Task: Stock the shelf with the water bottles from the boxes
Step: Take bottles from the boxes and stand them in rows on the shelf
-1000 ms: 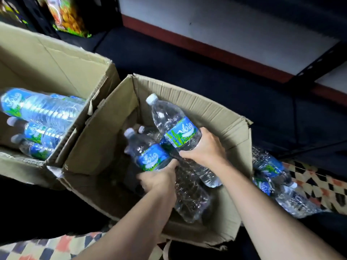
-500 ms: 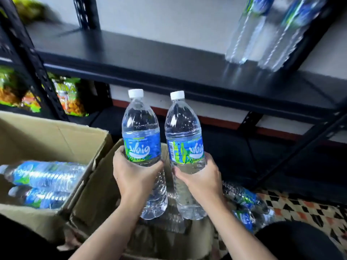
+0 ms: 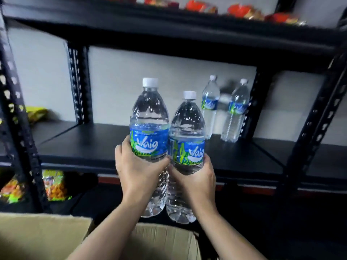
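Observation:
My left hand (image 3: 137, 169) grips an upright clear water bottle (image 3: 149, 117) with a blue label and white cap. My right hand (image 3: 195, 180) holds a second such bottle (image 3: 188, 126) just to its right, slightly lower; the two bottles touch. Both are raised in front of the black middle shelf (image 3: 90, 145). Two more bottles stand at the back right of that shelf, one (image 3: 210, 107) left of the other (image 3: 237, 111). The cardboard boxes' top edges (image 3: 45, 235) show at the bottom of the view.
Black perforated uprights frame the shelf at left (image 3: 20, 117) and right (image 3: 315, 117). Snack bags (image 3: 55, 186) lie on the lower shelf at left, a yellow pack (image 3: 36, 113) on the neighbouring bay, red packs (image 3: 242, 12) on the top shelf.
Both hands took a bottle out of the box, turned it upright and lifted it up to the middle shelf's height. My view rose from the boxes to the shelf.

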